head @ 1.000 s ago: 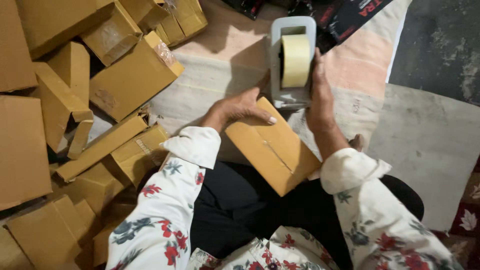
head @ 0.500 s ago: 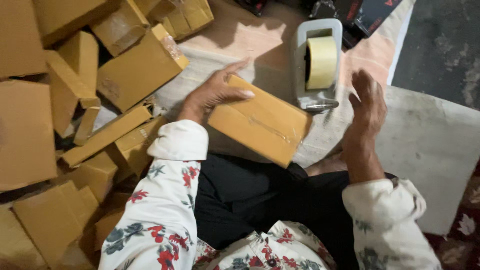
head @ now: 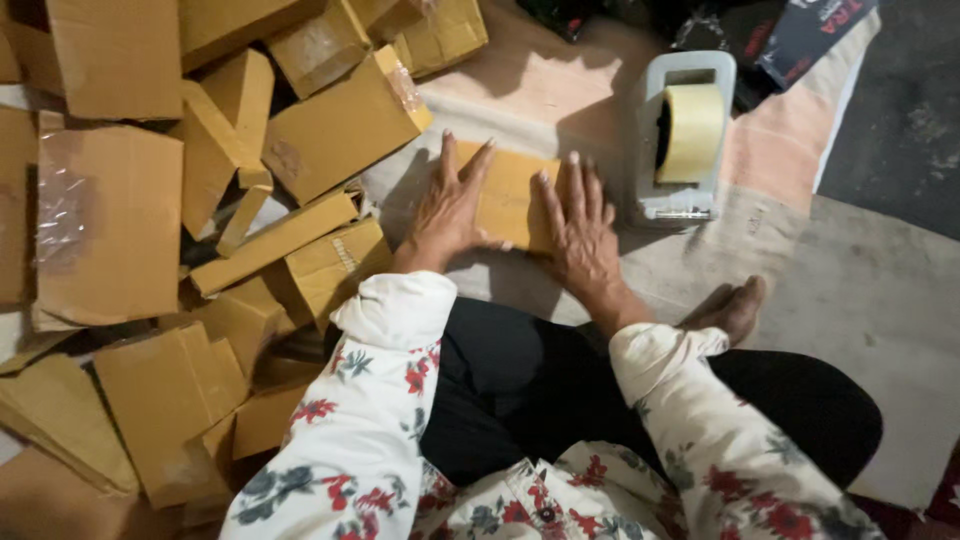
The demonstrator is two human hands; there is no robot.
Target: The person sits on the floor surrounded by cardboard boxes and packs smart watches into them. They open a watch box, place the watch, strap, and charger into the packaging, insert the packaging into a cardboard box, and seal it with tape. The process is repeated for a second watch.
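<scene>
- Centrally, left hand (head: pixel 447 208) and right hand (head: pixel 578 232) press flat, fingers spread, on a small brown cardboard box (head: pixel 507 196).
- Grey tape dispenser (head: pixel 682 140) stands just right.

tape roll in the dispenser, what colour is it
Pale yellow roll of tape, sitting in a light grey plastic dispenser; head view shows it.

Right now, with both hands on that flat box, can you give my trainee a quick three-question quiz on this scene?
1. True or false: the left hand and right hand both press flat on the small flat brown cardboard box.
2. The grey desktop tape dispenser with its pale yellow roll stands on which side of that box? A left, B right.
3. What lies heaped beside the left arm?

Key: 1 true. 2 B. 3 The pile of brown cardboard boxes.
</scene>
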